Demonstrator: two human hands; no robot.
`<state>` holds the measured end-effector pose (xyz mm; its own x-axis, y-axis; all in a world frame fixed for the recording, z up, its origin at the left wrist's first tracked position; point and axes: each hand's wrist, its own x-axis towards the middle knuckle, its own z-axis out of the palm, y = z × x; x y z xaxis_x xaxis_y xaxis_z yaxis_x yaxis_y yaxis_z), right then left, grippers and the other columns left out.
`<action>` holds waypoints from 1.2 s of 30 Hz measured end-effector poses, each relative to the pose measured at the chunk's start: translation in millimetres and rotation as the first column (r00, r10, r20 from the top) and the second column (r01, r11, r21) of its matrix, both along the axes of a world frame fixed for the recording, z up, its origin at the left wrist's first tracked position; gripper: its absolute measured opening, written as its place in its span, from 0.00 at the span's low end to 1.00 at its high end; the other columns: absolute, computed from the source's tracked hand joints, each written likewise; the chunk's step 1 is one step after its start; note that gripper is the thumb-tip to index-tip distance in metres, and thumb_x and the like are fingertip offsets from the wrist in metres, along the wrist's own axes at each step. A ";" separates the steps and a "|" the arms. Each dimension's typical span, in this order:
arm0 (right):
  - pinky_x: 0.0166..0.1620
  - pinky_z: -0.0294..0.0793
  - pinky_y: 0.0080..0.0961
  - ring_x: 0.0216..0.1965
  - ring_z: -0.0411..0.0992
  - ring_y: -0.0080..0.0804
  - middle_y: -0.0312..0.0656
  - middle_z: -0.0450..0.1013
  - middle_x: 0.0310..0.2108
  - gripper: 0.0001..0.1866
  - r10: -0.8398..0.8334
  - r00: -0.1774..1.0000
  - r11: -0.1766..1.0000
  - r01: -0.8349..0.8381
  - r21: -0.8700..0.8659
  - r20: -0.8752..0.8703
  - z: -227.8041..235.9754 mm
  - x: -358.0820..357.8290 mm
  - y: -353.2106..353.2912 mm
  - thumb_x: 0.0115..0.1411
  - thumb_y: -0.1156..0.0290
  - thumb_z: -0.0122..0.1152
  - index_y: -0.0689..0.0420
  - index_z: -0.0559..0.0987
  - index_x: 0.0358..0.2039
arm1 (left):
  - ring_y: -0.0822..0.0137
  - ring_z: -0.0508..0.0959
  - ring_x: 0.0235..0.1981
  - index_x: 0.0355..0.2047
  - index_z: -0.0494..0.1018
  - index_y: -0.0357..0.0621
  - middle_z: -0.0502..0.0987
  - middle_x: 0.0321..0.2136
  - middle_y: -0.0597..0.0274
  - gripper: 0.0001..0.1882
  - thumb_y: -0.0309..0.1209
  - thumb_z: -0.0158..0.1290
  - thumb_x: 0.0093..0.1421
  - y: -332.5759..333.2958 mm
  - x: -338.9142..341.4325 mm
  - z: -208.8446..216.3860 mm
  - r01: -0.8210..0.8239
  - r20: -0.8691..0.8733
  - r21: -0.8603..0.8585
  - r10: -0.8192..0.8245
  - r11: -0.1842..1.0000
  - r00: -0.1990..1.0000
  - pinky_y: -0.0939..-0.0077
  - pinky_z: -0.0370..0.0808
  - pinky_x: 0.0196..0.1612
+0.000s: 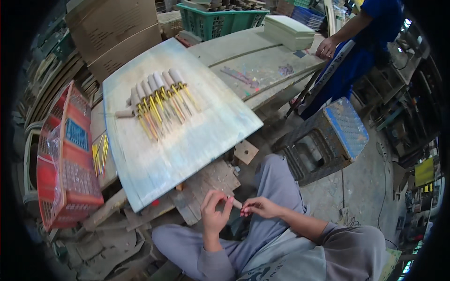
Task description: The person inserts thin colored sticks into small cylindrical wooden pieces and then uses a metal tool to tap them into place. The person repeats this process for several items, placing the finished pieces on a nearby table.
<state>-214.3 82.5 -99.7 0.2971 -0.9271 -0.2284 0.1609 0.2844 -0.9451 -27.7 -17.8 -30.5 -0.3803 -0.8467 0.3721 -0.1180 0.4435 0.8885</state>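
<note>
In front of my lap, both hands meet at a short pale cylindrical piece [237,204], which looks like the handles on the board. My left hand [216,211] has its thumb and forefinger closed on one end. My right hand [260,207] pinches the other end; what lies at its fingertips is too small to make out. On the pale board [206,145] beyond lies a row of several tools with pale cylindrical handles [153,83] and thin yellow shafts [161,105]. A single pale handle [124,114] lies crosswise at the row's left end.
A red plastic crate [72,187] stands left of the board, with thin yellow rods [100,154] beside it. At right is a blue-topped stool [346,126]. A person in blue [358,56] stands behind it, near a pale box [289,32]. A green crate [218,21] and cardboard [112,33] stand at the back.
</note>
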 end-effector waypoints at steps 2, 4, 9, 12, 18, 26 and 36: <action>0.40 0.72 0.19 0.35 0.71 0.20 0.38 0.74 0.35 0.07 -0.008 0.996 1.000 0.007 -0.008 -0.090 -4.1 1.1 -5.9 0.64 0.77 0.49 0.65 0.74 0.40 | 0.68 0.71 0.25 0.31 0.70 0.37 0.71 0.24 0.60 0.10 0.24 0.60 0.51 -7.1 -1.1 0.1 0.000 -0.026 0.123 0.003 0.992 1.000 0.79 0.69 0.30; 0.40 0.72 0.20 0.35 0.71 0.21 0.38 0.74 0.35 0.07 -0.060 0.989 0.998 0.061 0.004 -0.133 2.2 -1.3 -9.2 0.63 0.77 0.50 0.65 0.74 0.40 | 0.72 0.72 0.26 0.35 0.70 0.37 0.72 0.26 0.62 0.12 0.28 0.59 0.54 -10.1 -0.9 -5.4 0.007 -0.066 0.294 0.014 0.956 0.998 0.80 0.69 0.31; 0.40 0.73 0.21 0.36 0.73 0.24 0.40 0.73 0.37 0.05 -0.211 0.918 0.966 0.145 -0.212 -0.334 70.3 -28.3 -18.6 0.61 0.79 0.53 0.64 0.75 0.37 | 0.78 0.69 0.23 0.35 0.71 0.39 0.70 0.23 0.70 0.08 0.32 0.51 0.63 -38.4 -6.8 -13.8 0.181 -0.282 0.652 0.014 0.737 0.959 0.84 0.66 0.27; 0.38 0.75 0.22 0.36 0.73 0.26 0.41 0.71 0.37 0.04 -0.366 0.891 0.930 0.356 -0.086 -0.268 135.1 -46.9 -15.1 0.59 0.82 0.54 0.63 0.76 0.34 | 0.78 0.70 0.22 0.33 0.72 0.40 0.71 0.21 0.69 0.08 0.32 0.51 0.63 -36.4 -0.8 -29.0 0.092 -0.091 0.792 -0.032 0.604 0.995 0.84 0.67 0.26; 0.37 0.76 0.24 0.33 0.72 0.25 0.38 0.69 0.34 0.03 -0.671 0.668 0.740 0.624 -0.251 -0.320 316.7 -67.8 -52.0 0.61 0.79 0.52 0.63 0.74 0.35 | 0.78 0.71 0.20 0.32 0.74 0.43 0.75 0.22 0.67 0.10 0.36 0.50 0.63 23.4 56.0 -3.3 -0.077 0.125 0.858 -0.060 0.508 0.990 0.83 0.67 0.22; 0.34 0.80 0.28 0.31 0.73 0.27 0.42 0.71 0.33 0.10 -0.659 0.752 0.747 0.658 -0.098 0.027 477.8 -75.0 -147.5 0.65 0.73 0.48 0.67 0.73 0.41 | 0.78 0.70 0.18 0.34 0.73 0.45 0.74 0.22 0.68 0.09 0.36 0.50 0.63 58.2 176.1 136.5 -0.338 0.211 0.880 0.363 0.334 0.907 0.84 0.66 0.19; 0.34 0.79 0.27 0.31 0.73 0.26 0.41 0.71 0.30 0.09 -0.444 0.844 0.847 0.505 -0.166 0.302 581.5 -101.9 -133.4 0.63 0.73 0.51 0.65 0.73 0.40 | 0.74 0.71 0.20 0.32 0.72 0.44 0.72 0.21 0.65 0.13 0.41 0.47 0.64 167.2 190.1 120.9 -0.536 0.465 0.844 0.537 -0.028 0.704 0.80 0.69 0.23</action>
<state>-316.2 -50.9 481.8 -0.1757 -0.9840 0.0289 0.4518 -0.1067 -0.8857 162.3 149.4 90.4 0.3592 -0.4939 -0.7919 0.0933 -0.8253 0.5570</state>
